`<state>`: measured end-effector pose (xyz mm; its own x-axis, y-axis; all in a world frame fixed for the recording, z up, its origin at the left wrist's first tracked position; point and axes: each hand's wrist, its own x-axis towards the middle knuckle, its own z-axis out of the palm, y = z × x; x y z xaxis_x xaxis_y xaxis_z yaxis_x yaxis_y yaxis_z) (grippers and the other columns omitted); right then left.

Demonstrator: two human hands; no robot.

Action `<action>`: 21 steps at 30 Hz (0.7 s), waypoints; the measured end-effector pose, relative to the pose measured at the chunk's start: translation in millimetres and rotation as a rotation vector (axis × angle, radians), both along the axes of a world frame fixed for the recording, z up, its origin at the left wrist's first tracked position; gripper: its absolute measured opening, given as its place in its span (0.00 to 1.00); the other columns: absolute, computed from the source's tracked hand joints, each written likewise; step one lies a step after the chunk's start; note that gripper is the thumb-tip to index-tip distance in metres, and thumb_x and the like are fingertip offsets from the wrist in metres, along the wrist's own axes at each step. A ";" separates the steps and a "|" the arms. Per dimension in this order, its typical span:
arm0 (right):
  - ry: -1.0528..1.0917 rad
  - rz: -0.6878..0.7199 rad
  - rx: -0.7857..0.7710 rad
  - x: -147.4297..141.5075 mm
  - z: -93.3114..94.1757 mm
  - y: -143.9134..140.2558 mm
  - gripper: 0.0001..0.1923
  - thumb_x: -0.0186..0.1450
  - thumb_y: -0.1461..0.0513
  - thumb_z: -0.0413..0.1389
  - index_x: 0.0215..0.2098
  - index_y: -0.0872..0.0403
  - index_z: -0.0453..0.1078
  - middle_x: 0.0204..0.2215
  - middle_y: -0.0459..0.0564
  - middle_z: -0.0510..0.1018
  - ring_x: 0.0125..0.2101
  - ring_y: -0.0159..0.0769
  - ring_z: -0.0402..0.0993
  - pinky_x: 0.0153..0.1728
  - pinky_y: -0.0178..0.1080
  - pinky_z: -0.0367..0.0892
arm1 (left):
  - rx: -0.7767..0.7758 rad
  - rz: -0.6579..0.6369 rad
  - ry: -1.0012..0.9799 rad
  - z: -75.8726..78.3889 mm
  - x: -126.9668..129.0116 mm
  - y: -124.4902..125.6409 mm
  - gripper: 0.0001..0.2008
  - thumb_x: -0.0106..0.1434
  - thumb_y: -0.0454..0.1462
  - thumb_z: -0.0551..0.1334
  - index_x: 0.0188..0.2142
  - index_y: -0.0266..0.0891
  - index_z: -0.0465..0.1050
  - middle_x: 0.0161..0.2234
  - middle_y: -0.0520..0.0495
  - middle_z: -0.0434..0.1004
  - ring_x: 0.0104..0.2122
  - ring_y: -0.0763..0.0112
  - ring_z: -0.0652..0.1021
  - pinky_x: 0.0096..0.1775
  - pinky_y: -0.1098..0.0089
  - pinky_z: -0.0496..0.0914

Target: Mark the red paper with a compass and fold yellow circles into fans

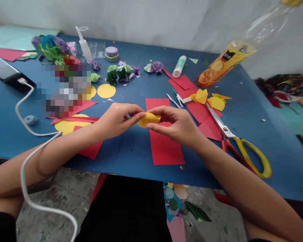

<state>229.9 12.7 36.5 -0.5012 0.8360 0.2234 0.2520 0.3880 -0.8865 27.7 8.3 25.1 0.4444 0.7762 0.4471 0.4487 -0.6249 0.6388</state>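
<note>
Yellow paper (148,119), folded, sits pinched between both hands just above the red sheet (164,141): left hand (117,119) grip closed on one end, right hand (175,122) on the other. Scissors (232,137) lie right of the sheet on the worktop (280,141).

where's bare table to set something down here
Bare blue table right of the scissors, and the front-left patch beside the white cable. Crowded: the middle, around both hands, red paper and paper flowers.
</note>
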 end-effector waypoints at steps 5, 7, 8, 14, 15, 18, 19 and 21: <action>-0.178 -0.101 0.093 -0.4 -0.1 -1.5 0.10 0.64 0.59 0.55 0.29 0.58 0.71 0.22 0.44 0.71 0.23 0.27 0.66 0.26 0.33 0.61 | -0.019 0.064 -0.061 -3.3 0.7 0.2 0.06 0.65 0.37 0.57 0.34 0.36 0.68 0.24 0.54 0.74 0.20 0.83 0.72 0.24 0.82 0.68; -0.204 -0.141 0.104 0.3 0.1 -1.3 0.14 0.65 0.58 0.53 0.24 0.57 0.67 0.18 0.41 0.65 0.20 0.25 0.60 0.22 0.32 0.55 | -0.061 0.084 -0.136 -5.2 1.4 -0.3 0.07 0.61 0.36 0.61 0.38 0.37 0.65 0.27 0.55 0.74 0.21 0.82 0.73 0.23 0.82 0.68; -0.205 -0.158 0.111 0.6 0.3 -1.2 0.15 0.65 0.58 0.53 0.23 0.57 0.65 0.17 0.40 0.62 0.19 0.25 0.57 0.22 0.33 0.53 | -0.073 0.088 -0.167 -5.7 1.9 -0.7 0.10 0.59 0.35 0.63 0.39 0.37 0.64 0.29 0.54 0.75 0.23 0.82 0.74 0.23 0.82 0.68; -0.210 -0.186 0.149 0.5 -0.8 -0.3 0.19 0.66 0.55 0.52 0.20 0.55 0.58 0.16 0.39 0.55 0.19 0.25 0.51 0.21 0.33 0.49 | -0.006 0.041 -0.088 -2.2 4.1 -2.9 0.03 0.57 0.34 0.64 0.31 0.35 0.73 0.40 0.45 0.76 0.27 0.81 0.75 0.24 0.82 0.69; -0.212 -0.189 0.149 0.5 -1.2 -0.3 0.19 0.66 0.55 0.52 0.20 0.55 0.59 0.16 0.39 0.56 0.19 0.25 0.52 0.21 0.33 0.49 | -0.019 0.039 -0.089 -1.4 4.3 -3.0 0.05 0.57 0.35 0.64 0.33 0.35 0.75 0.40 0.45 0.76 0.26 0.81 0.75 0.23 0.82 0.69; -0.218 -0.175 0.149 0.3 -2.4 -1.0 0.16 0.65 0.54 0.53 0.23 0.55 0.64 0.17 0.41 0.62 0.19 0.26 0.57 0.21 0.32 0.53 | -0.051 0.051 -0.114 -0.6 4.7 -3.0 0.09 0.56 0.35 0.65 0.38 0.35 0.76 0.40 0.44 0.77 0.26 0.80 0.75 0.23 0.82 0.69; -0.220 -0.164 0.155 0.2 -2.6 -1.4 0.14 0.64 0.55 0.54 0.25 0.56 0.66 0.19 0.42 0.66 0.20 0.27 0.60 0.22 0.32 0.55 | -0.051 0.059 -0.119 -0.6 4.7 -3.1 0.10 0.57 0.35 0.64 0.38 0.35 0.76 0.40 0.44 0.77 0.27 0.79 0.75 0.23 0.82 0.69; -0.229 -0.146 0.187 -0.1 -3.1 -2.5 0.10 0.62 0.57 0.56 0.29 0.56 0.69 0.22 0.44 0.71 0.22 0.29 0.65 0.25 0.33 0.60 | -0.048 0.068 -0.127 -0.9 4.6 -3.4 0.10 0.56 0.34 0.64 0.39 0.35 0.76 0.40 0.44 0.77 0.28 0.79 0.75 0.24 0.82 0.70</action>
